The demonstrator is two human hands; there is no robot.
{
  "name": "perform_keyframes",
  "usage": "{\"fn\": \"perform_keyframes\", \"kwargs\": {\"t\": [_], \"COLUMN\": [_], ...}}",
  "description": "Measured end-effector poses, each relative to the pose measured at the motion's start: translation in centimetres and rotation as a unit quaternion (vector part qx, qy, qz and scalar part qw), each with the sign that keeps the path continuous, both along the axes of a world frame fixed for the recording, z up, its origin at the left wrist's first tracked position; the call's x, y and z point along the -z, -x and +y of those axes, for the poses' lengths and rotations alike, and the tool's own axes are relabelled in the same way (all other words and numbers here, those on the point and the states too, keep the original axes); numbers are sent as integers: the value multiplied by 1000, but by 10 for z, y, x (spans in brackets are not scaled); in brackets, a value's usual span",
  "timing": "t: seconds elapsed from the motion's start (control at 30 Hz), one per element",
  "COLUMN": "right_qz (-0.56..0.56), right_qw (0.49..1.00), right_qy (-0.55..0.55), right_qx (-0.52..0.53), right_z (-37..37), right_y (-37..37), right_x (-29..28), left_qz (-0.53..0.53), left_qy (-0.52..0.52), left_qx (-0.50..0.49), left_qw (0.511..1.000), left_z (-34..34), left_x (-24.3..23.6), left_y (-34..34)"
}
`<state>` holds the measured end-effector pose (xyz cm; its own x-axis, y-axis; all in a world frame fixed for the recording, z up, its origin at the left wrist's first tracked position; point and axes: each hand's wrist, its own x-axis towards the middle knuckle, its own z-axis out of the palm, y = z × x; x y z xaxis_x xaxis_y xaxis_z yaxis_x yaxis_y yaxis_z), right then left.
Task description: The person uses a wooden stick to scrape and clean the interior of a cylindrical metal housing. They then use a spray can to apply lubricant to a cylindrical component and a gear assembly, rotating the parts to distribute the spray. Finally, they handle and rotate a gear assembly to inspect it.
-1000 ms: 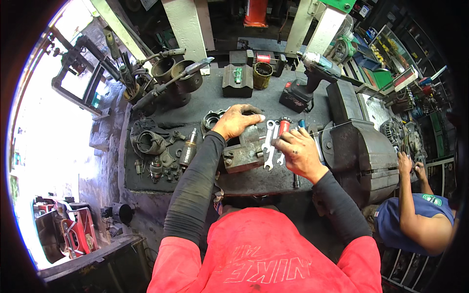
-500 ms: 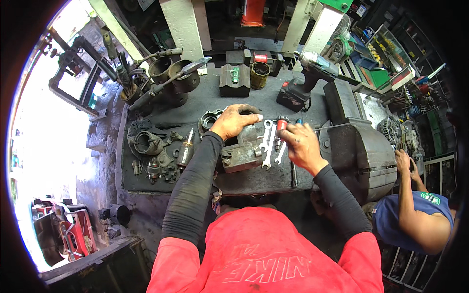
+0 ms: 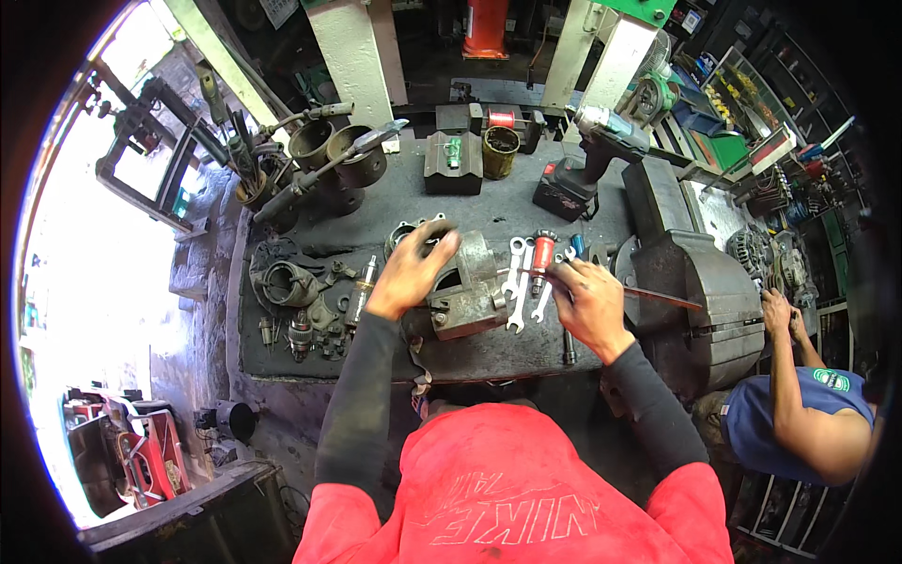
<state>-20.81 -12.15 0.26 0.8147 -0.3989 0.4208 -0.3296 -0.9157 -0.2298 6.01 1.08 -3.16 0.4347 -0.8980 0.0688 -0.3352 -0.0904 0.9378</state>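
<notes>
My left hand (image 3: 413,271) is over the left side of a grey metal housing (image 3: 467,310), its fingers curved and apart, holding nothing. My right hand (image 3: 594,305) is closed on a thin metal rod (image 3: 662,298), whose long end points right across the vise; the near end is hidden by my fingers. Just left of those fingertips lies a red cylindrical tool (image 3: 543,254) with a dark knurled end. Beside it are several open-end wrenches (image 3: 519,287). A dark socket extension (image 3: 568,346) lies below, and a blue-ended piece (image 3: 577,244) above.
A large bench vise (image 3: 709,301) fills the right. Behind stand a cordless impact wrench (image 3: 587,160), a block (image 3: 453,179) and a can (image 3: 500,155). Dirty motor parts (image 3: 287,282) and an armature (image 3: 360,296) lie left. Another person (image 3: 789,414) works at far right.
My right hand has moved down and right from the red tool, swinging the rod lower. My left hand has shifted left and down, off the housing's top. The red tool is now uncovered.
</notes>
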Motion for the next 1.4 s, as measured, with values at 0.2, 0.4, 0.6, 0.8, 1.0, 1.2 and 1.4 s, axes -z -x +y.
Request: {"fn": "perform_keyframes", "kwargs": {"t": [0.2, 0.4, 0.6, 0.8, 1.0, 1.2, 1.4], "right_qz": [5, -3, -82, -114, -85, -114, -22], "right_qw": [997, 991, 980, 953, 945, 950, 944], "right_qy": [-67, -24, -88, -217, -260, -248, -271], "right_qx": [23, 128, 159, 180, 180, 155, 187], "right_z": [77, 107, 124, 123, 120, 114, 86], "right_y": [17, 13, -1, -4, -8, -9, 28], "right_x": [1, 35, 39, 25, 13, 38, 68], "left_qz": [53, -75, -155, -142, -177, -230, -317], "left_qy": [-58, 9, 22, 95, 63, 41, -43], "left_qx": [62, -102, -130, -138, -138, -154, -151], "left_qw": [995, 992, 979, 976, 972, 960, 935], "left_z": [84, 78, 74, 61, 64, 65, 60], "left_x": [11, 11, -7, -18, -26, -33, -49], "left_y": [28, 62, 85, 101, 99, 98, 101]}}
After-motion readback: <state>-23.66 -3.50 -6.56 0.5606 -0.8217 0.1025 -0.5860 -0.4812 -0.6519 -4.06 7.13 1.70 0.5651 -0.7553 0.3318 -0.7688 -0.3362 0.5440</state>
